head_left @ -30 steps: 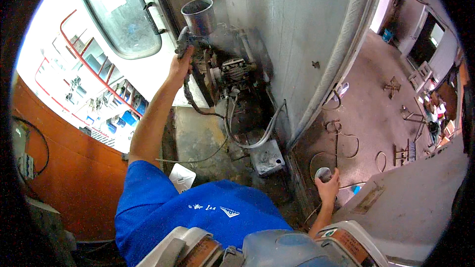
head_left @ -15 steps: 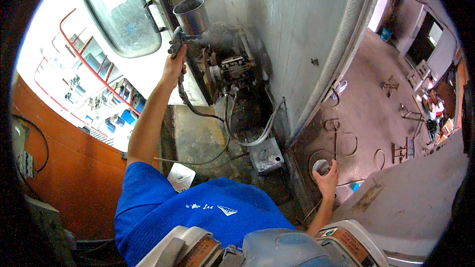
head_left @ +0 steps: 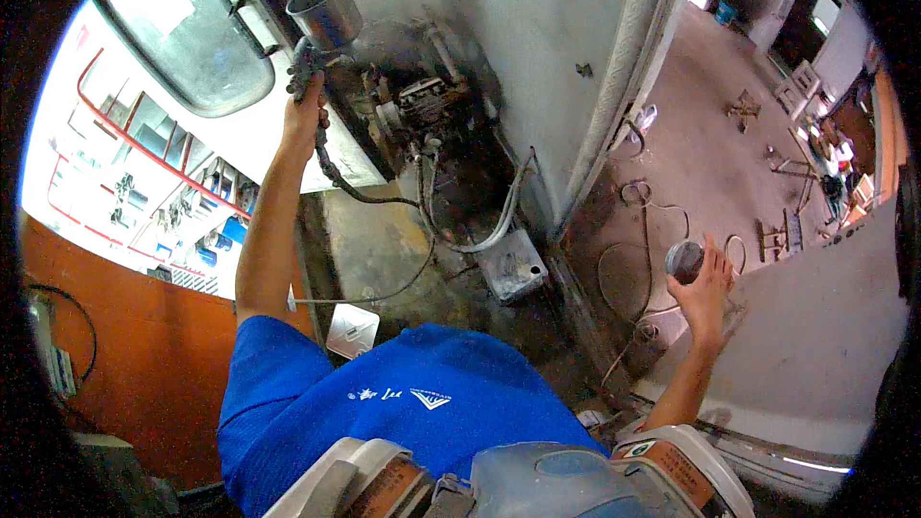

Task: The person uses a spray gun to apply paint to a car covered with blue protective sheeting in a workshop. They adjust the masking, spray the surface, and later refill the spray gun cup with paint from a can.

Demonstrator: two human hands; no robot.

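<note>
My left hand (head_left: 305, 115) is closed round the handle of a spray gun (head_left: 304, 67), held up at the upper left. A metal cup (head_left: 328, 19) sits on top of the gun, its open mouth tilted toward me. From the handle a dark hose (head_left: 350, 192) hangs down. Over on the right, my right hand (head_left: 708, 297) grips a round lid (head_left: 684, 263) with a metallic rim and a dark face, well apart from the cup.
A grimy motor-driven machine (head_left: 422, 101) stands ahead, beside a grey panel wall (head_left: 547, 58). Below it lie a grey metal box (head_left: 513, 269) and a white square piece (head_left: 353, 330). Hoses (head_left: 645, 249) loop over the floor at right. An orange wall (head_left: 125, 326) is at left.
My right hand has swung up and to the right with the lid. The view has shifted, so the spray gun and the machine appear farther left; my left hand keeps its hold.
</note>
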